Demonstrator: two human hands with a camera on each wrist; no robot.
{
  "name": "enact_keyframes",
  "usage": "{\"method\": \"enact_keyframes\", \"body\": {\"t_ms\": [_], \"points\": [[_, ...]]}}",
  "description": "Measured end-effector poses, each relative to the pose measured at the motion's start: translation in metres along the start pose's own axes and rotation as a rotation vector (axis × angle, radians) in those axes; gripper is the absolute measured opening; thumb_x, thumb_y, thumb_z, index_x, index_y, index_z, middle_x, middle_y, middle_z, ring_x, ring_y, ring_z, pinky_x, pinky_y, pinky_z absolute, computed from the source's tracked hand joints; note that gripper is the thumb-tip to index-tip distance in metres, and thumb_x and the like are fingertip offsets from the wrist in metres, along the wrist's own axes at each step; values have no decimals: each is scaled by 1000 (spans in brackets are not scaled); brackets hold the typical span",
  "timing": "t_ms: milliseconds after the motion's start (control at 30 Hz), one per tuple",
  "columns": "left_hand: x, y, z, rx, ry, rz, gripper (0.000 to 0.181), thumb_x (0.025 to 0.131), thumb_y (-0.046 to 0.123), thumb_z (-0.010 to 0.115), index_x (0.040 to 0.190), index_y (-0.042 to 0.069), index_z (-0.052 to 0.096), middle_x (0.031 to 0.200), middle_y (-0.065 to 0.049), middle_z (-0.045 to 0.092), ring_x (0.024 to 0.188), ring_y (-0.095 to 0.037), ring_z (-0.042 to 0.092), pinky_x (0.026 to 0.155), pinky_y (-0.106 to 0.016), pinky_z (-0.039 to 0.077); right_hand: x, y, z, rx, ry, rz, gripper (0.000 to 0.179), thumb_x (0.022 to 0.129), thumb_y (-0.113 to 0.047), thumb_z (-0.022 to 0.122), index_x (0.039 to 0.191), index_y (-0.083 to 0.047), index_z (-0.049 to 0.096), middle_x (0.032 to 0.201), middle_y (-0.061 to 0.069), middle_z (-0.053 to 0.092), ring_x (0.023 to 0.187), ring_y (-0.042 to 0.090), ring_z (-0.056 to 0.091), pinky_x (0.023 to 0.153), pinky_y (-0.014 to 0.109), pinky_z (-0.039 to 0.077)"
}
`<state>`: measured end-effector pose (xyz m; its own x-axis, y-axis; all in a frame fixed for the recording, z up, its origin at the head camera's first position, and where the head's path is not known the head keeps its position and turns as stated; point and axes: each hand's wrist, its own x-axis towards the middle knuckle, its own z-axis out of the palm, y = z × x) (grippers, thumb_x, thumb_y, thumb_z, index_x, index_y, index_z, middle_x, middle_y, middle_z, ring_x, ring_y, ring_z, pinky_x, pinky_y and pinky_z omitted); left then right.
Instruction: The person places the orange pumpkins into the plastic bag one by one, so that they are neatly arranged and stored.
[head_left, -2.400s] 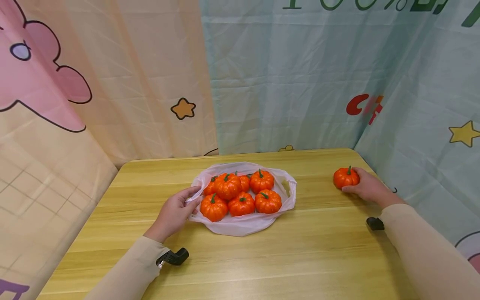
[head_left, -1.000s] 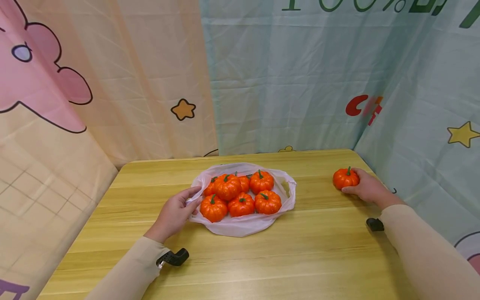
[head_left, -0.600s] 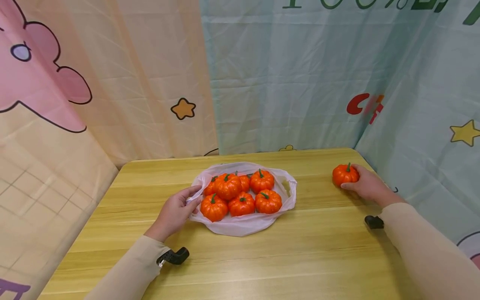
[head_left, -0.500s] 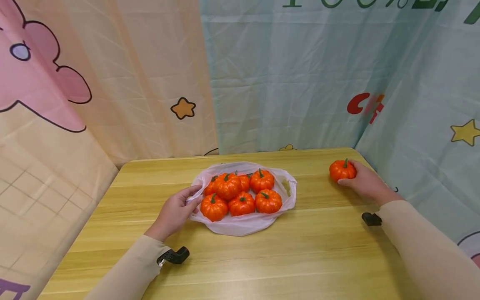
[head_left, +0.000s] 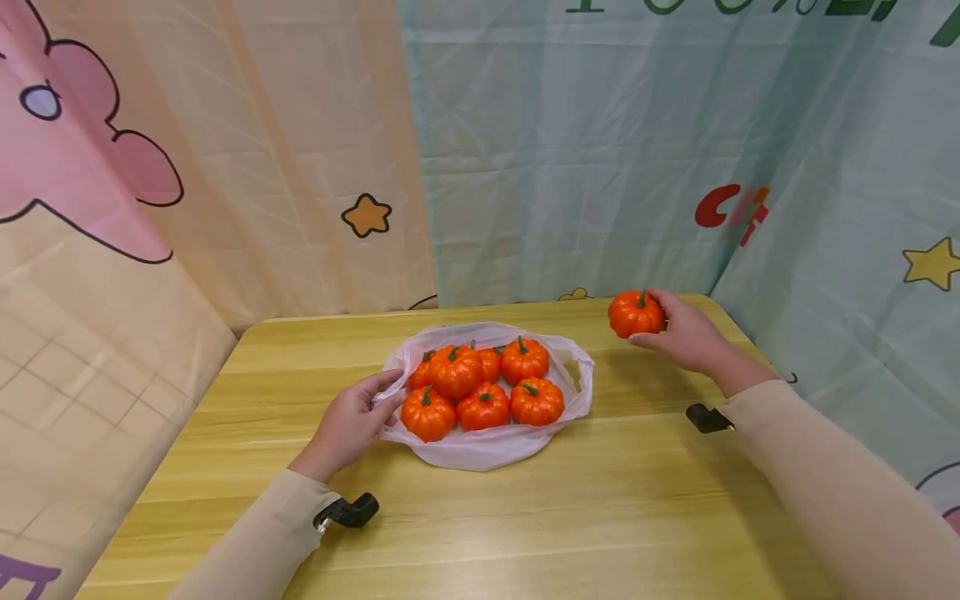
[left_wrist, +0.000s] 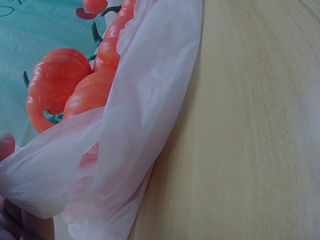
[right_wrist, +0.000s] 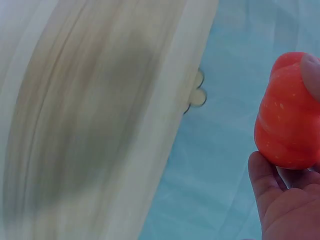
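A small orange pumpkin (head_left: 634, 315) with a green stem is in my right hand (head_left: 688, 335), held up over the table's back right part. The right wrist view shows the same pumpkin (right_wrist: 290, 117) between thumb and fingers, clear of the tabletop. My left hand (head_left: 351, 425) pinches the left edge of a thin white plastic bag (head_left: 483, 452). Several like pumpkins (head_left: 483, 408) lie in the bag's wide mouth, one resting higher than the others. In the left wrist view the bag's plastic (left_wrist: 145, 95) is gathered at my fingers, partly out of frame.
The light wooden table (head_left: 525, 525) carries the bag near its middle. Printed cloth curtains (head_left: 562, 167) rise close behind the table and at both sides. Each sleeve has a black wrist mount (head_left: 358, 511) that sticks out toward the tabletop.
My right hand has lifted the pumpkin off the table's right side and carried it up and leftward, toward the bag. My left hand and the bag stay where they were.
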<state>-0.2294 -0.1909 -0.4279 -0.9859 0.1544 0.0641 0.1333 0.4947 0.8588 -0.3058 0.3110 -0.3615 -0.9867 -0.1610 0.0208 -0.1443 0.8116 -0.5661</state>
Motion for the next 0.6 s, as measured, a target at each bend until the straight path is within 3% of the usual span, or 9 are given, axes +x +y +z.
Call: {"method": "enact_keyframes", "body": {"t_ms": [600], "points": [[-1, -2, 0, -5, -6, 4, 49, 104, 21, 69, 150, 11, 58, 144, -17, 63, 76, -18, 65, 58, -21, 49, 4, -86, 53, 104, -111, -194, 91, 94, -20, 81, 164, -3, 27, 156, 24, 48, 137, 43, 55, 115, 60, 46]]}}
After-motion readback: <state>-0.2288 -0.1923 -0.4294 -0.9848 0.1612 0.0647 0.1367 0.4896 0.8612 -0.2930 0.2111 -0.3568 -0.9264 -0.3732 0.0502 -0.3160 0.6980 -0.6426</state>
